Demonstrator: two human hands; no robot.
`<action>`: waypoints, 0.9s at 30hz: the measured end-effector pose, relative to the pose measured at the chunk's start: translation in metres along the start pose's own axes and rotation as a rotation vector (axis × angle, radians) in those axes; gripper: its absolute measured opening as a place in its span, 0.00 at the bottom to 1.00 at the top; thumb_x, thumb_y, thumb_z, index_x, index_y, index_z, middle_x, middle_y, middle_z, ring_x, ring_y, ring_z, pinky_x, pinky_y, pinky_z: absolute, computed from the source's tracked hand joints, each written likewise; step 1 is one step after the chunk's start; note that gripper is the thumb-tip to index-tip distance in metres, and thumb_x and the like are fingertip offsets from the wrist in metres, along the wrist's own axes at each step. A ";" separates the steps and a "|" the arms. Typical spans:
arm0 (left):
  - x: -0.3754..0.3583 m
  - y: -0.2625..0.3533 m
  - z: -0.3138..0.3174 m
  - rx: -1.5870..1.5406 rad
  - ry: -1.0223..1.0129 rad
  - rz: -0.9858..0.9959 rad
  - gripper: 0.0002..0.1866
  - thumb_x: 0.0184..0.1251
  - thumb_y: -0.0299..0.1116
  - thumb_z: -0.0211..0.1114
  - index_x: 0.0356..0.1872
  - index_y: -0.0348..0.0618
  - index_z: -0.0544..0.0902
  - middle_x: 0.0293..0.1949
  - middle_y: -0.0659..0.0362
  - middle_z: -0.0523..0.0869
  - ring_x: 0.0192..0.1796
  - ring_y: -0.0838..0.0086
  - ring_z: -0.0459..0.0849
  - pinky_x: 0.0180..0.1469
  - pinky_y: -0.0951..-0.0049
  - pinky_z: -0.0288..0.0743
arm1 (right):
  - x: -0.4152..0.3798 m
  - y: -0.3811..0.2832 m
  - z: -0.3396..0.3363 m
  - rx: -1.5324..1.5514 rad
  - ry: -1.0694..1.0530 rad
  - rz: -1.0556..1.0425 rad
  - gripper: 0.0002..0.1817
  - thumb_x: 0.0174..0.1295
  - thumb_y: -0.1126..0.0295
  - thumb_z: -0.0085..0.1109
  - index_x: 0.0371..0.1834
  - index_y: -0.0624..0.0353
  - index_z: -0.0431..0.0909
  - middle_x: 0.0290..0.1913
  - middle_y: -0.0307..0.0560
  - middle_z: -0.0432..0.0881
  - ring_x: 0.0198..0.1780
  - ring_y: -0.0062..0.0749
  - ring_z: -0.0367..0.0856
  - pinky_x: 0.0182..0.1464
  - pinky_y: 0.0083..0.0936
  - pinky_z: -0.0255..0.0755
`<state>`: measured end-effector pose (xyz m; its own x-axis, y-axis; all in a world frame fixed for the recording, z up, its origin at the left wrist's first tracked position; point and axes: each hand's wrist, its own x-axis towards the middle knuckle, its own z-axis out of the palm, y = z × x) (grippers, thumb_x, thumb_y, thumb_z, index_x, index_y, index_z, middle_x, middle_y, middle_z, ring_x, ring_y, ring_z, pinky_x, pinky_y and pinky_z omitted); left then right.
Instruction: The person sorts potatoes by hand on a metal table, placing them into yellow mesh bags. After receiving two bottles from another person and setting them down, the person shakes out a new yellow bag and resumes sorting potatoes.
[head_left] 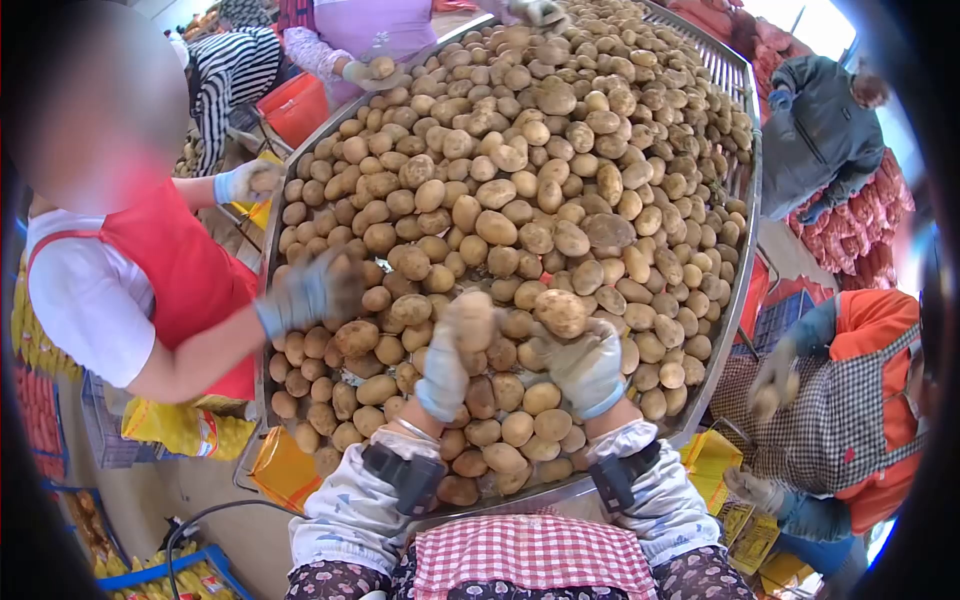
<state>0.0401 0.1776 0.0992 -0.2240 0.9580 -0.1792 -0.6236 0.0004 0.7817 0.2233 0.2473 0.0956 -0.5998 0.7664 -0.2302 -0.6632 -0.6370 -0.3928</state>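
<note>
My left hand, in a pale work glove, is closed around a potato that looks slightly blurred. In my right hand, gloved as well, sits a rough brown potato, with the fingers curled beneath it. Both hands are just above a large heap of loose potatoes, close to the near end of a metal-rimmed sorting table. Dark devices are strapped to both my wrists.
At the left, a person in a red apron reaches over the heap with gloved hands. Another person in a checked apron is at the right. An orange crate and a yellow crate flank the table's near end.
</note>
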 end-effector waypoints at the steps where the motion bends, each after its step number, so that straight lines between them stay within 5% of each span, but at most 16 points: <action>1: -0.001 -0.011 0.016 0.003 -0.012 -0.003 0.33 0.71 0.61 0.44 0.55 0.38 0.75 0.43 0.55 0.82 0.46 0.68 0.81 0.50 0.72 0.76 | -0.002 0.009 0.001 0.001 0.001 -0.013 0.31 0.65 0.51 0.37 0.63 0.61 0.68 0.61 0.51 0.74 0.61 0.44 0.73 0.65 0.41 0.67; 4: -0.003 -0.026 0.043 1.056 -0.337 0.548 0.35 0.70 0.47 0.55 0.71 0.37 0.57 0.71 0.43 0.58 0.71 0.53 0.61 0.71 0.57 0.55 | -0.008 0.020 -0.011 0.154 0.270 -0.031 0.30 0.65 0.48 0.38 0.61 0.58 0.70 0.59 0.50 0.76 0.59 0.47 0.75 0.63 0.42 0.69; 7: -0.032 -0.024 0.049 1.418 -0.373 0.685 0.35 0.62 0.45 0.57 0.69 0.40 0.63 0.69 0.40 0.61 0.69 0.44 0.60 0.71 0.49 0.52 | -0.020 0.011 -0.026 0.148 0.318 -0.164 0.26 0.64 0.49 0.39 0.55 0.52 0.74 0.53 0.48 0.80 0.50 0.40 0.80 0.55 0.39 0.75; 8: -0.035 -0.027 0.039 1.438 -0.284 0.704 0.35 0.61 0.44 0.58 0.68 0.40 0.63 0.69 0.39 0.61 0.69 0.44 0.60 0.71 0.48 0.52 | -0.035 -0.001 -0.007 0.404 0.122 0.049 0.25 0.63 0.49 0.41 0.54 0.52 0.76 0.51 0.48 0.81 0.45 0.39 0.81 0.49 0.40 0.77; 11: -0.037 -0.022 0.003 1.658 0.031 0.597 0.37 0.59 0.39 0.63 0.68 0.36 0.62 0.67 0.40 0.64 0.68 0.47 0.63 0.70 0.51 0.54 | -0.049 -0.009 0.002 0.448 0.153 0.111 0.25 0.63 0.49 0.42 0.53 0.54 0.76 0.49 0.49 0.81 0.42 0.39 0.82 0.46 0.40 0.78; 13: -0.026 -0.025 -0.011 1.008 -0.056 0.332 0.38 0.63 0.41 0.64 0.71 0.39 0.59 0.68 0.47 0.65 0.70 0.58 0.63 0.70 0.60 0.57 | -0.051 -0.005 -0.007 0.378 0.068 0.141 0.25 0.63 0.48 0.42 0.52 0.54 0.76 0.48 0.49 0.81 0.41 0.41 0.81 0.46 0.37 0.78; 15: -0.027 -0.012 0.025 0.684 -0.259 0.341 0.42 0.63 0.42 0.67 0.73 0.41 0.54 0.67 0.51 0.67 0.69 0.65 0.64 0.69 0.66 0.59 | -0.057 0.005 -0.004 0.253 -0.049 0.236 0.25 0.65 0.47 0.42 0.53 0.53 0.75 0.49 0.49 0.81 0.44 0.39 0.81 0.48 0.38 0.78; 17: -0.030 -0.017 0.046 0.520 -0.472 0.149 0.40 0.65 0.39 0.66 0.73 0.41 0.54 0.63 0.54 0.71 0.65 0.68 0.70 0.64 0.70 0.66 | -0.058 0.033 -0.011 -0.164 0.029 -0.031 0.23 0.70 0.52 0.42 0.60 0.53 0.68 0.59 0.45 0.75 0.61 0.35 0.73 0.65 0.37 0.67; 20: -0.046 -0.012 0.062 0.556 -0.434 0.177 0.33 0.68 0.38 0.63 0.70 0.41 0.60 0.59 0.54 0.76 0.59 0.70 0.76 0.60 0.72 0.71 | -0.085 0.023 0.020 -0.193 -0.009 -0.010 0.21 0.70 0.53 0.44 0.60 0.52 0.69 0.60 0.45 0.74 0.63 0.35 0.71 0.67 0.36 0.65; 22: -0.051 -0.011 0.063 0.840 -0.415 0.376 0.24 0.71 0.38 0.59 0.63 0.38 0.70 0.55 0.53 0.80 0.52 0.73 0.80 0.57 0.73 0.73 | -0.087 0.017 0.021 0.302 0.052 0.270 0.22 0.71 0.53 0.44 0.60 0.54 0.69 0.55 0.46 0.77 0.55 0.38 0.78 0.59 0.37 0.73; 25: -0.047 -0.030 0.057 0.866 -0.358 0.470 0.18 0.73 0.38 0.55 0.54 0.35 0.78 0.46 0.51 0.86 0.44 0.73 0.84 0.50 0.75 0.77 | -0.099 0.014 0.021 0.322 -0.009 0.301 0.26 0.70 0.47 0.43 0.59 0.56 0.70 0.49 0.48 0.81 0.42 0.39 0.82 0.45 0.36 0.78; 27: -0.029 -0.039 0.043 0.958 -0.058 0.564 0.15 0.74 0.34 0.53 0.49 0.34 0.82 0.32 0.54 0.88 0.29 0.75 0.84 0.34 0.74 0.78 | -0.103 0.019 0.009 0.272 0.050 0.244 0.32 0.67 0.40 0.42 0.56 0.57 0.73 0.41 0.51 0.83 0.30 0.39 0.83 0.31 0.34 0.81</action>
<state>0.1031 0.1622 0.0996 -0.2423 0.9025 0.3562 0.3986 -0.2421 0.8846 0.2685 0.1551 0.1199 -0.7369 0.5879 -0.3337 -0.6022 -0.7952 -0.0711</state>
